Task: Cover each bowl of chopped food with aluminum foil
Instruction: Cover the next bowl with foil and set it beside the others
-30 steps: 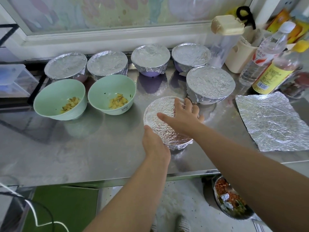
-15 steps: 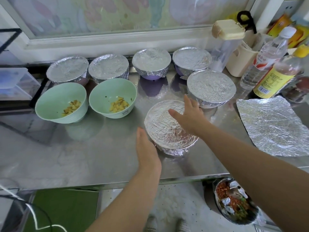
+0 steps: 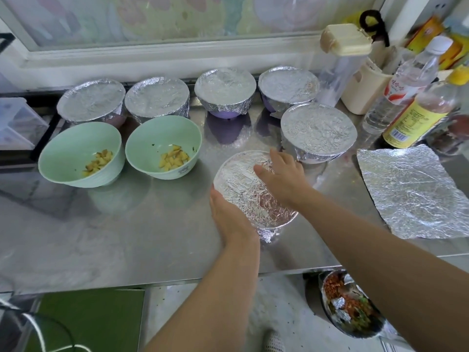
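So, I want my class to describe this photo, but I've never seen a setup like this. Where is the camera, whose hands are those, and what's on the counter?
No machine here: a person wears a camera on the head, so the single view looks down at their own arms. The left hand presses the near side of a foil-covered bowl; the right hand lies on its top, apparently smoothing the foil. On the steel counter, five more covered bowls stand behind it. A green bowl and a second green bowl, both holding yellow chopped food, are uncovered. A loose foil sheet lies to the right, near some bottles.
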Demonstrator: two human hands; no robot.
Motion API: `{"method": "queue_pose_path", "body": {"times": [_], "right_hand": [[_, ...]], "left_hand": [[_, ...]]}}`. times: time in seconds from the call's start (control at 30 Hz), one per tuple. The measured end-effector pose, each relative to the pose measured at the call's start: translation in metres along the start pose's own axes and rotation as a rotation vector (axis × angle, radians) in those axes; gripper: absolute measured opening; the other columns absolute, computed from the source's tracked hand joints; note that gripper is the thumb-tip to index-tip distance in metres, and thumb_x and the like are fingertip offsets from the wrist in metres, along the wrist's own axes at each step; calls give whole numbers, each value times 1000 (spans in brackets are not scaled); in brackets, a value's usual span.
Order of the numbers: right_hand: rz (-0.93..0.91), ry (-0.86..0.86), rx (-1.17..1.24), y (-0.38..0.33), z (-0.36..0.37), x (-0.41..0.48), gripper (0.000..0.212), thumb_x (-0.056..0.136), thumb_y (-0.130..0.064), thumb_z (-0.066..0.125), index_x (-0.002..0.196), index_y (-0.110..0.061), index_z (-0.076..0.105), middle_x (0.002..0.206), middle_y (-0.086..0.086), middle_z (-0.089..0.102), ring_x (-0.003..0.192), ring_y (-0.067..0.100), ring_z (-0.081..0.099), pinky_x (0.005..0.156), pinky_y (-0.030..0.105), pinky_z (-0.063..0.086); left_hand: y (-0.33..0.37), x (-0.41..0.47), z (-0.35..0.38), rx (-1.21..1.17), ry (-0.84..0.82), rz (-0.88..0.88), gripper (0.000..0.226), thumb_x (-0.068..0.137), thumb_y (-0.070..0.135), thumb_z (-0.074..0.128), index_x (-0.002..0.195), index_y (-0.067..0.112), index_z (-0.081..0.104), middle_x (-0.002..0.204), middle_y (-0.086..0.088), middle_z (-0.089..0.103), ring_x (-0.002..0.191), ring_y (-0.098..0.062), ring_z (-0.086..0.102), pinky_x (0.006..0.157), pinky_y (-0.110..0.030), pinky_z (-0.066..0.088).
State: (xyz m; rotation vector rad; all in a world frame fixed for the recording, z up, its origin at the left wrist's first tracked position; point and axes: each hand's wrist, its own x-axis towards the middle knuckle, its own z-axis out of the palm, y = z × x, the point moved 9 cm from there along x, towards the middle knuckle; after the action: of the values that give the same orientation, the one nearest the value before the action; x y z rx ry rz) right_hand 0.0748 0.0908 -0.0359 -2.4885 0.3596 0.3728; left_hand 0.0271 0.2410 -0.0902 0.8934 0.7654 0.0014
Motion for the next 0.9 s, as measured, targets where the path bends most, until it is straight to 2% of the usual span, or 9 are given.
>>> {"method": "queue_pose_path", "body": {"times": [0.1, 0.17, 0.23, 0.3, 0.4, 0.5, 0.67, 0.77, 0.9], "right_hand": [[89, -18, 51, 15, 2, -7, 80, 101, -60, 42, 163, -23, 5, 169, 3, 3, 154, 34, 3, 122, 54, 12], [136, -26, 25, 22, 1, -12, 86, 99, -64, 42, 163, -24, 0, 168, 5, 2, 154, 35, 3, 122, 55, 10], [117, 30, -24, 21, -8, -11, 88, 98, -67, 41, 163, -25, -1, 168, 9, 4, 154, 36, 5, 121, 57, 10], [32, 77, -6, 10, -14, -5, 84, 100, -63, 42, 163, -25, 3, 168, 8, 6, 153, 38, 6, 121, 58, 13], [-97, 36, -80, -6, -7, 4, 78, 101, -62, 38, 163, -25, 9, 170, 1, 10, 155, 32, 8, 121, 57, 14], [-111, 16, -165, -7, -2, 9, 75, 101, -63, 34, 162, -23, 16, 169, -4, 14, 154, 28, 13, 120, 54, 18], [-71, -25, -106, -5, 1, 7, 74, 102, -62, 35, 162, -25, 15, 169, -3, 12, 154, 29, 10, 122, 55, 17], [-27, -47, -69, -1, 3, 3, 75, 102, -63, 35, 163, -25, 13, 170, -1, 7, 155, 30, 5, 123, 53, 14], [24, -67, -17, 4, 5, -7, 78, 101, -63, 36, 163, -25, 9, 171, 0, 0, 155, 32, 0, 122, 53, 12]], "left_hand": [[10, 10, 9, 27, -63, -18, 44, 107, 39, 32, 99, 27, 74, 94, -1, 78, 90, -22, 74, 80, -35, 59], [20, 17, 2, 85, -66, 23, 46, 107, 39, 33, 89, 34, 74, 90, 9, 77, 93, -17, 69, 87, -35, 54], [29, 14, -10, 175, -33, 101, 37, 106, 39, 35, 120, 33, 68, 124, 13, 69, 119, -10, 59, 108, -35, 43], [30, 0, -20, 288, -7, 187, 43, 106, 38, 34, 146, 29, 49, 148, 14, 50, 135, -4, 44, 116, -31, 33], [16, -24, -6, 284, -147, 172, 46, 110, 37, 29, 155, 31, 31, 147, 20, 39, 133, 2, 38, 101, -13, 34], [4, -21, 1, 235, -169, 130, 46, 110, 36, 25, 157, 34, 23, 139, 20, 38, 126, 1, 41, 89, -10, 38], [4, -8, 2, 143, -90, 127, 45, 107, 42, 33, 151, 34, 38, 143, 15, 45, 134, -10, 46, 115, -38, 37], [6, 2, 5, 7, -70, 69, 50, 94, 51, 45, 135, 27, 60, 132, 0, 66, 123, -22, 62, 110, -49, 45], [11, 10, 9, -75, -48, 6, 47, 105, 40, 29, 122, 22, 68, 111, -5, 76, 107, -27, 69, 99, -43, 53]]}}
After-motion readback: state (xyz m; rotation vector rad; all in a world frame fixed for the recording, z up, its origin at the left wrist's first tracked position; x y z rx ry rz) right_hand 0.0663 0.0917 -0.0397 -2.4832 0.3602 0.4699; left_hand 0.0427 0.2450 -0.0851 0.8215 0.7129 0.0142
